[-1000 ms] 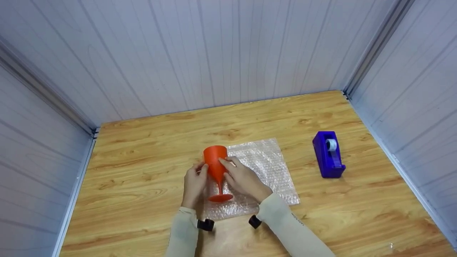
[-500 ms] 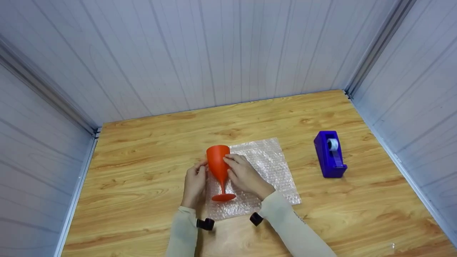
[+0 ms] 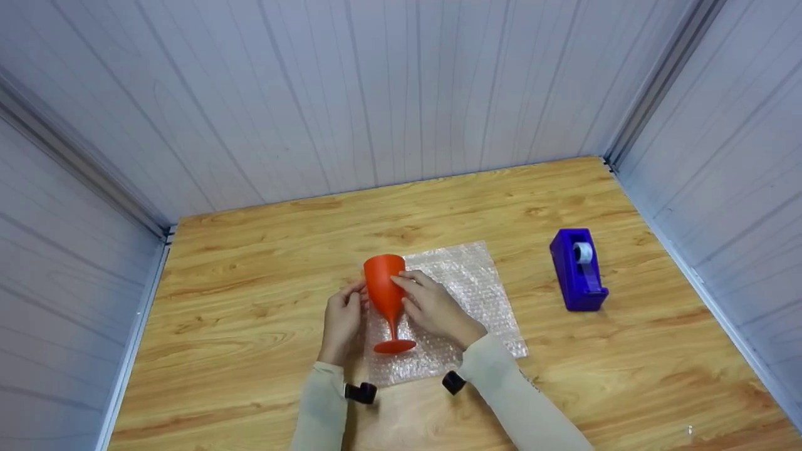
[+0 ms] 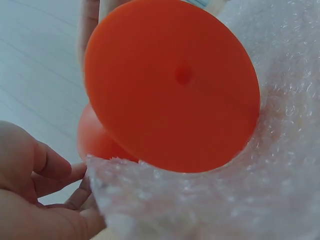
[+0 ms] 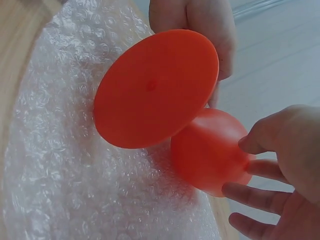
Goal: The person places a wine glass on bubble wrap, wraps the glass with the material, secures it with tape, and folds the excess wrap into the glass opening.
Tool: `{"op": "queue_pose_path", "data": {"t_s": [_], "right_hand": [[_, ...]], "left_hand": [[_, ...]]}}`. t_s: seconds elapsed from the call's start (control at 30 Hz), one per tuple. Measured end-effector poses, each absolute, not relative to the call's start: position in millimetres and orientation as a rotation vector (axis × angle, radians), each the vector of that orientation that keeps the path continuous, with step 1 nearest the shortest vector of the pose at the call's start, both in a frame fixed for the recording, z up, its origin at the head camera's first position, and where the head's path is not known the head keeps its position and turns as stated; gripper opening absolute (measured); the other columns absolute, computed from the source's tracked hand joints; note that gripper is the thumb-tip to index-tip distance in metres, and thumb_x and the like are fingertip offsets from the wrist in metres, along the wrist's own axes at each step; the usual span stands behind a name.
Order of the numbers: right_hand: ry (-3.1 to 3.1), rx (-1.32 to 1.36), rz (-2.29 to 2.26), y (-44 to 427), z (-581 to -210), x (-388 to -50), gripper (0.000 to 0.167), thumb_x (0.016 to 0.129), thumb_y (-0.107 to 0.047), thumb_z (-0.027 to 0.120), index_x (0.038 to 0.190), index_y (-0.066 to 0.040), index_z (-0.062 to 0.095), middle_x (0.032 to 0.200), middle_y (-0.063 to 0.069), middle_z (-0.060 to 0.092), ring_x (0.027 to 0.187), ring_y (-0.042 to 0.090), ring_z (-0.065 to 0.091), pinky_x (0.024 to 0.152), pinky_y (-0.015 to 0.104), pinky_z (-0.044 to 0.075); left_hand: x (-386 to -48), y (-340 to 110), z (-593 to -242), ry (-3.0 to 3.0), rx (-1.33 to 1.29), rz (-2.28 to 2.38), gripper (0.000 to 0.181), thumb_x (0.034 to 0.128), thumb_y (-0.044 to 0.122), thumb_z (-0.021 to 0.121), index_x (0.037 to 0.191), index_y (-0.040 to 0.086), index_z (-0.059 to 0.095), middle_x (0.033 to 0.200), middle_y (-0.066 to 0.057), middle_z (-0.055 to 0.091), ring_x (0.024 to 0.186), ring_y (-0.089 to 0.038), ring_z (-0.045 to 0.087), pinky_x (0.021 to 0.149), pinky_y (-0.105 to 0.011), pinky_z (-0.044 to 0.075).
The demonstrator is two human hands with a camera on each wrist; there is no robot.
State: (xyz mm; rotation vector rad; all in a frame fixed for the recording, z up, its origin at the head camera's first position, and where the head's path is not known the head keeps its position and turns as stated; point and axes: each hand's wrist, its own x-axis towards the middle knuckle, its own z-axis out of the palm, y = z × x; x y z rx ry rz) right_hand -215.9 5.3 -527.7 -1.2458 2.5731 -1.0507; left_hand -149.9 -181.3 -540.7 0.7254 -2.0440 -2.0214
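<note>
An orange goblet [image 3: 384, 288] lies on a sheet of bubble wrap [image 3: 467, 282], its bowl toward the back and its round foot toward the front. My left hand [image 3: 341, 326] is at the wrap's left edge, beside the bowl; in the left wrist view its bent fingers [image 4: 77, 195] hold the edge of the wrap [image 4: 150, 200]. On the bowl's right side rests my right hand [image 3: 442, 313]. The right wrist view shows its fingers [image 5: 255, 197] spread and fairly straight, with the thumb and fingertips against the bowl [image 5: 207, 150].
A blue tape dispenser [image 3: 579, 285] with a white roll stands on the wooden table [image 3: 250, 282], to the right of the wrap. Pale panel walls [image 3: 388, 94] enclose the table at the back and both sides. A tiny shiny bit [image 3: 690, 430] lies near the front right.
The goblet has shifted slightly to the right on the wrap, and the right hand has moved right with it. The left thumb has come away from the bowl.
</note>
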Motion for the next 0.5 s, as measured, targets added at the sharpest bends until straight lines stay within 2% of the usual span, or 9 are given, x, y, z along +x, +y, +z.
{"op": "queue_pose_path", "data": {"t_s": [0.23, 0.33, 0.5], "right_hand": [[2.562, -1.243, -1.066, 8.3, -527.9, -217.5, 0.046, 0.098, -0.008, 0.059, 0.144, -0.005, 0.053, 0.140, 0.011, 0.052, 0.099, 0.020, 0.062, 0.091, 0.033, 0.052], [2.564, -1.257, -1.071, 9.6, -527.7, -218.3, 0.045, 0.098, -0.008, 0.060, 0.142, -0.005, 0.054, 0.138, 0.011, 0.053, 0.096, 0.020, 0.062, 0.090, 0.034, 0.053], [2.574, -1.275, -1.061, 11.9, -527.4, -219.0, 0.045, 0.097, -0.007, 0.060, 0.141, -0.005, 0.055, 0.137, 0.011, 0.054, 0.103, 0.023, 0.063, 0.094, 0.036, 0.052]], "left_hand": [[-152.4, -180.1, -540.8, -2.049, 0.723, -1.982, 0.030, 0.1016, -0.002, 0.048, 0.126, -0.014, 0.059, 0.111, -0.023, 0.067, 0.092, -0.028, 0.065, 0.077, -0.025, 0.056], [-154.0, -179.6, -541.0, -2.016, 0.751, -2.024, 0.030, 0.1020, -0.002, 0.050, 0.128, -0.016, 0.056, 0.114, -0.025, 0.065, 0.092, -0.028, 0.065, 0.079, -0.026, 0.056], [-155.6, -178.7, -541.3, -2.009, 0.757, -2.047, 0.030, 0.1020, -0.004, 0.048, 0.128, -0.015, 0.058, 0.118, -0.025, 0.065, 0.090, -0.022, 0.064, 0.079, -0.026, 0.056]]}}
